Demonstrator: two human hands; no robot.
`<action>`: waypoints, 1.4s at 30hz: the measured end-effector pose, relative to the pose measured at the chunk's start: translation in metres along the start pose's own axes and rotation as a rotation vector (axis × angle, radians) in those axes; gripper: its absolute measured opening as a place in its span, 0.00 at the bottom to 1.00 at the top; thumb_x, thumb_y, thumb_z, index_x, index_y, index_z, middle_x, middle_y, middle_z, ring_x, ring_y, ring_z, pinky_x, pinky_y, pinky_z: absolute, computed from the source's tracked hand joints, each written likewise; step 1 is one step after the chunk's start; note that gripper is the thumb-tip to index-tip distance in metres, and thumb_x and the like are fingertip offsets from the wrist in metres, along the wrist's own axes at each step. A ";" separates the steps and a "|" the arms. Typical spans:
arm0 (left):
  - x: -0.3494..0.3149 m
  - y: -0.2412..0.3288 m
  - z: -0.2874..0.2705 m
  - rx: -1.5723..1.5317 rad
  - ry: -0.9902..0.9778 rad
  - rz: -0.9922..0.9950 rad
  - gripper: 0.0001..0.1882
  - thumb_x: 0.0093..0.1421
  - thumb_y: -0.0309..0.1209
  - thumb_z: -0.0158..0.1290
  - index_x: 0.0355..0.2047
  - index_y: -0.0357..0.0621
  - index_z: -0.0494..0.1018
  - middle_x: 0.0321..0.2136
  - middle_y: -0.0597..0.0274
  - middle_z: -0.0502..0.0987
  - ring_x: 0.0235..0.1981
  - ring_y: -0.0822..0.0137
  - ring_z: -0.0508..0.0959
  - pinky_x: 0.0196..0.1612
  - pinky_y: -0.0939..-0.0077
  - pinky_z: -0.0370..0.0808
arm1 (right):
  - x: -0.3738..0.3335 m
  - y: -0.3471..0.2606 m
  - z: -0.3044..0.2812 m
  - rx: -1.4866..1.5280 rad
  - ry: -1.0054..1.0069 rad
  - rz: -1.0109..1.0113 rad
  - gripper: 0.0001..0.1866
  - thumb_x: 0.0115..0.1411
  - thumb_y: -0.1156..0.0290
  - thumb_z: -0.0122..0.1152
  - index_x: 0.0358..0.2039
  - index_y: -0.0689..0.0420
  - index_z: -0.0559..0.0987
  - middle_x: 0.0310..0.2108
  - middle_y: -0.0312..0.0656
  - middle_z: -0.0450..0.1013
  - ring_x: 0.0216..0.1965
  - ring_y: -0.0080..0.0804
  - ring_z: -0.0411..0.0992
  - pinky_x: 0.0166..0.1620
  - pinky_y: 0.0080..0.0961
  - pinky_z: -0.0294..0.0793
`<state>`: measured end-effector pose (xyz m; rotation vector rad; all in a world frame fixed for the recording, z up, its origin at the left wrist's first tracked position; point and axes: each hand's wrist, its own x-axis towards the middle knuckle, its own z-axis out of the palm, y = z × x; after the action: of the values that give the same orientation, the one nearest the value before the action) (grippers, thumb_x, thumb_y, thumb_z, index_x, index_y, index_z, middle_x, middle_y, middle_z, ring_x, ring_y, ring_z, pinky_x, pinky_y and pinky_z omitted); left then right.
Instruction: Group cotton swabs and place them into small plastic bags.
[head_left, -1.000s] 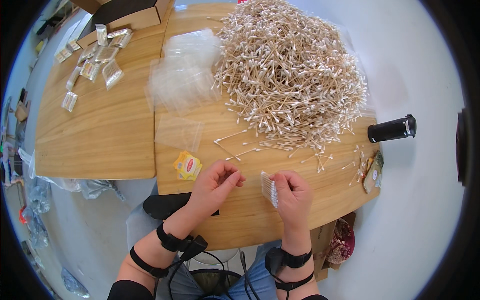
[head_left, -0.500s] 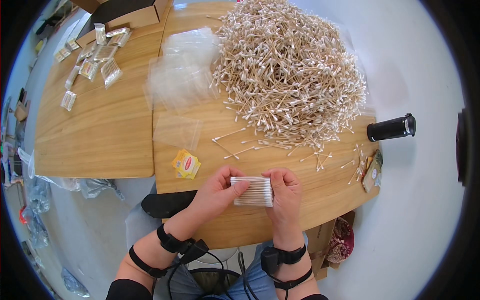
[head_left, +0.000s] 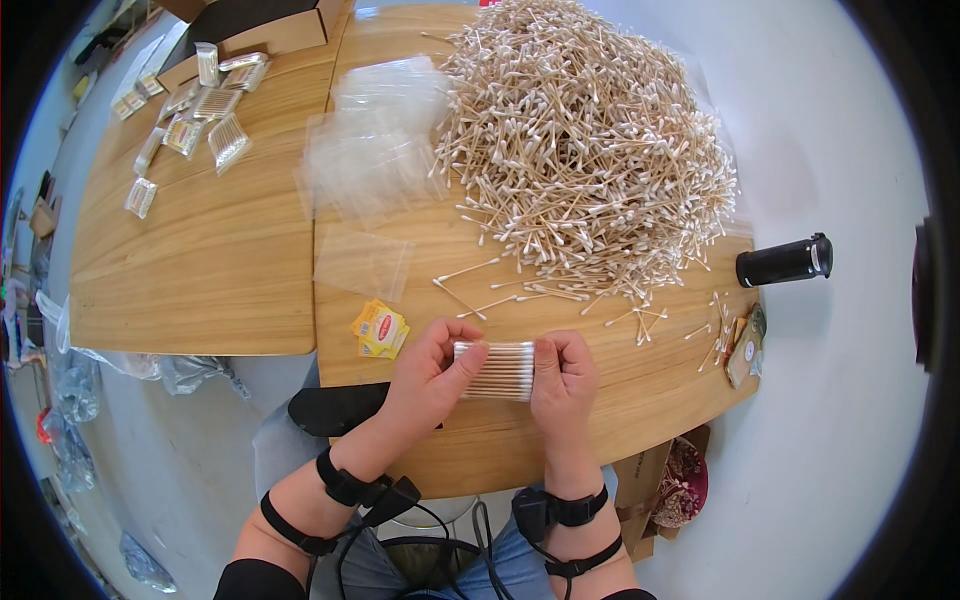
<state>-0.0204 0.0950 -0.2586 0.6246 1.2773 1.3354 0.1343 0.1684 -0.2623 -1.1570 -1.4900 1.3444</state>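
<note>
1. left hand point(head_left: 424, 382) and right hand point(head_left: 563, 388) pinch a swab bundle point(head_left: 503, 372) by its ends, in the near middle.
2. big swab pile point(head_left: 590, 150), far, to the right.
3. clear bags point(head_left: 375, 150), left of it.
4. yellow cards point(head_left: 381, 328), left of the left hand.

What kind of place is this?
It looks like a small workshop or packing room, though I can't be sure. A huge heap of cotton swabs covers part of a wooden table, with flat clear bags beside it and little packets of swabs farther left.
</note>
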 end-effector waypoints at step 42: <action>0.018 0.042 -0.122 1.290 0.255 0.647 0.23 0.65 0.39 0.53 0.56 0.41 0.71 0.57 0.50 0.72 0.59 0.53 0.70 0.59 0.57 0.68 | 0.006 -0.003 0.008 0.056 -0.060 0.223 0.05 0.68 0.72 0.57 0.37 0.58 0.73 0.23 0.30 0.68 0.19 0.12 0.62 0.21 0.12 0.62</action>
<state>-0.1500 0.0818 -0.2592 1.9152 2.2307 0.9208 0.1245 0.1718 -0.2604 -1.2862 -1.3871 1.5728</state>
